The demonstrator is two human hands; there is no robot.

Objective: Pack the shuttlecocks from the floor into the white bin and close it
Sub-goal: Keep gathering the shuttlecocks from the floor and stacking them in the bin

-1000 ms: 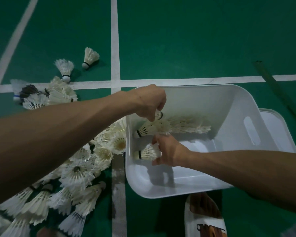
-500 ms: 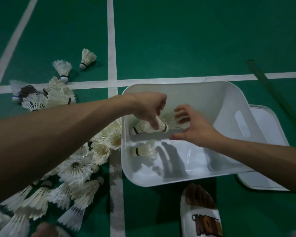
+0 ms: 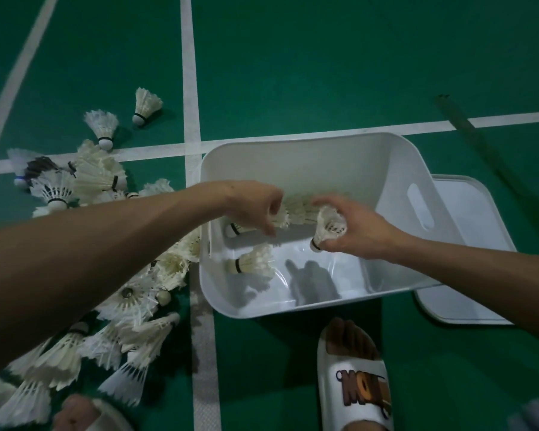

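**White bin, both hands inside**

Left hand (image 3: 255,209): reaches in over the 9 o'clock rim. Fingers curled round the feather skirt of a nested row (image 3: 299,208) of shuttlecocks. The row lies on its side along the far wall, cork end toward 9 o'clock.

Right hand (image 3: 355,228): enters from 4 o'clock. It pinches a single shuttlecock (image 3: 330,225), cork down and skirt up, just beside the row's open end. Motion blur there; cannot tell whether the two touch.

Loose shuttlecock (image 3: 249,264): on the bin floor at 7 o'clock of the left hand, lying on its side, apart from both hands.

Bin (image 3: 324,163): white plastic, open, with a slot handle in the 3 o'clock wall.

Lid (image 3: 473,244): flat on the floor at 3 o'clock of the bin, its near edge tucked under the bin.

Pile (image 3: 131,293): many shuttlecocks heaped on the floor from 9 to 7 o'clock of the bin, the nearest against its wall. Two strays (image 3: 102,126) sit apart at 10 o'clock.

Slipper (image 3: 355,384): white, foot in it, at 6 o'clock of the bin.

Floor (image 3: 324,57): green court with white lines. A dark rod (image 3: 479,144) lies at 2 o'clock, across one line.
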